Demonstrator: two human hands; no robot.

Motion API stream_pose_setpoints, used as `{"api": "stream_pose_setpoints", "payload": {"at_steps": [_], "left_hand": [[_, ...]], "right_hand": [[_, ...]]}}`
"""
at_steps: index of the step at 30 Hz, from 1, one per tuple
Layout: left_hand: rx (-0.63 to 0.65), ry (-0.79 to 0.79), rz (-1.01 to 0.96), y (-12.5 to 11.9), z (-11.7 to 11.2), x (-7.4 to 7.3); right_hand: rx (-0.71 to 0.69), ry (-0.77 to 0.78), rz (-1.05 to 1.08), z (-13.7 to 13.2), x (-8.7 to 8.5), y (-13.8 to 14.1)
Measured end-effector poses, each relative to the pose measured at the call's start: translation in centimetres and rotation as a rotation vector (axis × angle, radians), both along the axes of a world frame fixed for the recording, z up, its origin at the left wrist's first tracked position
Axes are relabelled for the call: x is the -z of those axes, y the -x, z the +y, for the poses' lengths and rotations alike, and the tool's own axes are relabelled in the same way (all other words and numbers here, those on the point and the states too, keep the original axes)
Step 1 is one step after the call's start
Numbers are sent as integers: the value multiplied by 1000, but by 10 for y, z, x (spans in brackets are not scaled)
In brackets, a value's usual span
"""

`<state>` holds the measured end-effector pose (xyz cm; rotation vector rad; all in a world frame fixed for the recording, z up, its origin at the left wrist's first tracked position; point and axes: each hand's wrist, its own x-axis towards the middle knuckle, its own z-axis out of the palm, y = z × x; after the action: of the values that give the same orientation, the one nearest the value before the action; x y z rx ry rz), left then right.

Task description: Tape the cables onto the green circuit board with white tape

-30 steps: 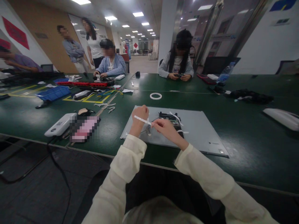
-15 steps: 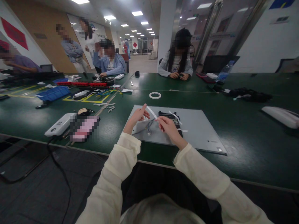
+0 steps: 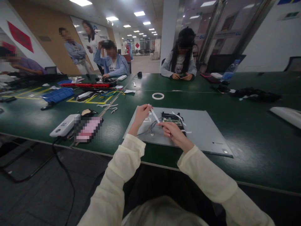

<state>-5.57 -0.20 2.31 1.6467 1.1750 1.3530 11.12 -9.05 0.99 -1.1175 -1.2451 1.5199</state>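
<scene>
Between my two hands a short strip of white tape is stretched at a slant. My left hand pinches its upper end, and my right hand is closed at its lower end. Below them a flat grey panel lies on the table. On the panel sits a black-framed circuit board, with white tape strips stuck at its right side. Grey wires run from the board toward the left, partly behind my hands.
A roll of white tape lies beyond the panel on the green table. To the left are a white power bank, a pink phone-like item and a blue tray. Co-workers sit across the table.
My left fingers have closed further onto the tape's upper end. My right forefinger now extends along the lower end. The whole view has shifted slightly.
</scene>
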Motion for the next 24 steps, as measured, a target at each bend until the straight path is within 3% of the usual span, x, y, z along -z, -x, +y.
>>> {"api": "stream_pose_setpoints", "payload": {"at_steps": [2,4,7,10,13,17,24], "left_hand": [[-106,-22,-116,4,2,-1],[-128,-10,-167,7,3,-1],[9,56,-87,5,1,1],[203,101,64,-2,-3,5],[290,84,219,-6,-5,10],[269,24,370,-5,-3,17],[224,-48,465,-4,-2,22]], "right_hand": [[7,-4,-6,0,0,-1],[43,-34,-22,1,0,-1],[168,-143,-52,4,0,-1],[310,-416,-246,6,0,-4],[353,-695,-517,6,2,-6],[246,-842,-710,3,5,-5],[-45,-909,-925,-3,12,0]]}}
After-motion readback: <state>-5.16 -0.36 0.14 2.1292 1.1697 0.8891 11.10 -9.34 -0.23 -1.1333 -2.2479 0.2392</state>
